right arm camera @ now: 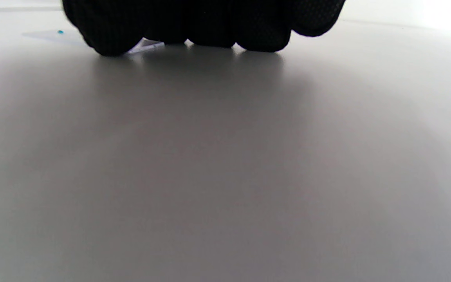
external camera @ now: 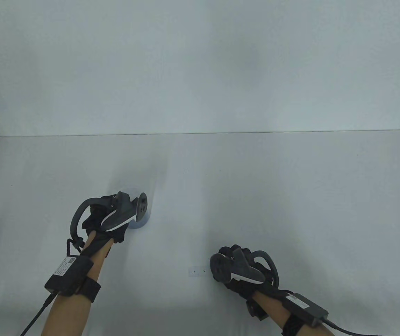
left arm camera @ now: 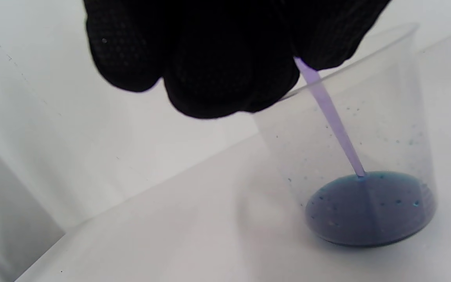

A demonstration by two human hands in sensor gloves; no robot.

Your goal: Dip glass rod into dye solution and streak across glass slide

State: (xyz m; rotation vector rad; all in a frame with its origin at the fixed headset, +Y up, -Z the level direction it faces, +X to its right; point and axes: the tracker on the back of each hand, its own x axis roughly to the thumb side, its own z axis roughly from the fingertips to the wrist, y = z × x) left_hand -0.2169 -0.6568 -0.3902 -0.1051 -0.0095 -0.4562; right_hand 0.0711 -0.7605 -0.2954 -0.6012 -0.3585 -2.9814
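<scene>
My left hand hangs over a clear plastic cup and grips a thin glass rod. The rod slants down into the cup and its tip touches the dark blue dye at the bottom. In the table view only the cup's edge shows beside the hand. My right hand rests on the table with its fingers curled down onto the right end of the clear glass slide. The slide lies flat and bears a small blue dot.
The white table ends at a far edge against a pale wall. Small blue droplets speckle the inside of the cup wall. Cables run from both wrists off the bottom edge.
</scene>
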